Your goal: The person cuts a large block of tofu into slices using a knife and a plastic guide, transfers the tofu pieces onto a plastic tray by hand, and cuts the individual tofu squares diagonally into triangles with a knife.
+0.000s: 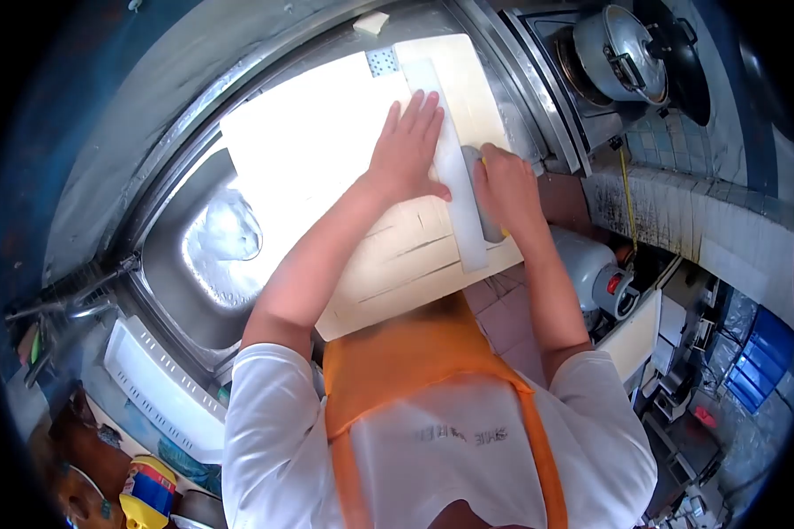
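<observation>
Orange apron cloth [397, 375] is nearest; beyond it, the left hand [404, 160] spreads flat, unclenched, over a white strip [457, 176] lying on a pale board [375, 295]. The right hand [510, 187] grasps a grey tool [487, 219] beside the strip. Farther off stands a pot [616, 57].

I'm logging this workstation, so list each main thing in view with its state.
Left hand: spread on the white strip and board.
Right hand: closed on the grey tool.
Grey tool: held beside the strip.
White strip: lying on the board.
Board: flat, dark-lined, partly glared out.
Pot: lidded, on the stove.
Gas cylinder: partly hidden; valve setting unclear.
</observation>
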Demonstrator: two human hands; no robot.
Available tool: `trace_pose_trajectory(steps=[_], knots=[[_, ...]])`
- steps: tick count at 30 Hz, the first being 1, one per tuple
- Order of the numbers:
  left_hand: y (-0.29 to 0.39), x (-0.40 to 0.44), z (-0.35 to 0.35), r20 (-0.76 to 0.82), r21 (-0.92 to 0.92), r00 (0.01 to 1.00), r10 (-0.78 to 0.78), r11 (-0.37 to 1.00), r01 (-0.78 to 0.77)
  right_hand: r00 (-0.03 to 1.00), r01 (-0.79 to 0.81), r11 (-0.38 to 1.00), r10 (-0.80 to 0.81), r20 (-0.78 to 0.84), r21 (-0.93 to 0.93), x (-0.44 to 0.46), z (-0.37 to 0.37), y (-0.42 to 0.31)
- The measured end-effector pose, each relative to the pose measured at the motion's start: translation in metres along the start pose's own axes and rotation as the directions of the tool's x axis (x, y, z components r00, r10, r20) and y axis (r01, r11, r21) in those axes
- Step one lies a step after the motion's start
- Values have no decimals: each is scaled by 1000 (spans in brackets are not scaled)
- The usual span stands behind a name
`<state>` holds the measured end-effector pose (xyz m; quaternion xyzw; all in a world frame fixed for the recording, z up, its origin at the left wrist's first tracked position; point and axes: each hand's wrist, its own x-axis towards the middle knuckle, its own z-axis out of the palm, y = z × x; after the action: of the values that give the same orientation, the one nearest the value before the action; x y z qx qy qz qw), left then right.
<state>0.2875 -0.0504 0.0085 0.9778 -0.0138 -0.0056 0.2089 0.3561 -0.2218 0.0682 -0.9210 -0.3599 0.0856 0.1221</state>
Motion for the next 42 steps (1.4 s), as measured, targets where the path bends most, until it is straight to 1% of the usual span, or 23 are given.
trace_pose_trajectory(steps=[1,4,5,8,11,12,14,15,17,20,21,23,27,30,32,33,34,36,37,38,39,40,42], knots=[[-1,0,1,-12,-10,1000,6,1000,-6,999,27,1000,-27,-21,5,12,1,1],[-1,1,-1,-5,-22,1000,16,1000,-16,999,-1,1000,1,-46,-11,53,5,0],[-2,2,-1,4,-22,1000,23,999,-23,998,19,1000,-20,-65,-23,66,5,-1],[-7,3,0,-111,-7,992,67,998,-68,999,-4,999,2,-49,-33,89,7,0],[-31,32,-20,26,-46,999,48,998,-46,999,-34,999,33,-30,-24,89,4,-4],[-44,47,-21,-100,-17,994,54,998,-56,999,-40,999,39,-29,-18,88,4,-4],[-64,75,-31,-278,57,960,15,998,1,999,-45,999,44,-29,-15,90,6,-2],[-75,89,-29,-279,-21,960,-36,999,31,998,-56,998,56,-12,-20,90,6,-4],[-94,113,-19,-264,-180,954,-138,979,92,998,-60,998,60,-5,-32,92,6,-4],[-109,123,-18,-14,-446,995,-96,891,80,998,-65,997,65,0,-27,104,0,-8],[-109,121,-17,-24,-452,995,-96,889,74,997,-72,997,72,-5,-14,112,-1,-10],[-109,120,-16,-50,-457,995,-90,888,57,998,-53,997,52,-18,-52,140,3,-11],[-96,117,-37,45,-485,992,-115,866,123,998,-56,997,55,-33,-49,187,-1,-18],[-111,123,-18,-14,-480,997,-72,876,56,994,-87,994,83,-69,-63,179,-10,-20],[-108,122,-20,13,-441,992,-129,889,122,993,-14,997,5,-117,-77,151,-31,-3],[-105,120,-19,25,-426,986,-164,891,159,990,18,1000,-17,-140,7,127,-52,-1],[-105,119,-18,30,-432,986,-164,888,160,986,47,995,-31,-165,92,101,-71,3],[-106,122,-20,37,-434,988,-148,888,150,998,-28,947,9,61,320,60,-88,30],[-104,122,-20,30,-386,988,-152,910,152,995,-46,907,2,103,418,35,-83,43],[-101,121,-21,-48,-304,985,-169,941,146,989,-62,857,-14,145,511,11,-72,53],[-95,116,-23,-126,-218,976,-180,964,150,955,-172,930,77,287,325,-9,-67,52],[-89,109,-24,-199,-130,963,-181,979,157,894,-259,959,192,405,118,-31,-59,51],[-71,99,-38,-260,-51,950,-173,985,166,889,-116,986,158,431,-124,-88,-4,48]])
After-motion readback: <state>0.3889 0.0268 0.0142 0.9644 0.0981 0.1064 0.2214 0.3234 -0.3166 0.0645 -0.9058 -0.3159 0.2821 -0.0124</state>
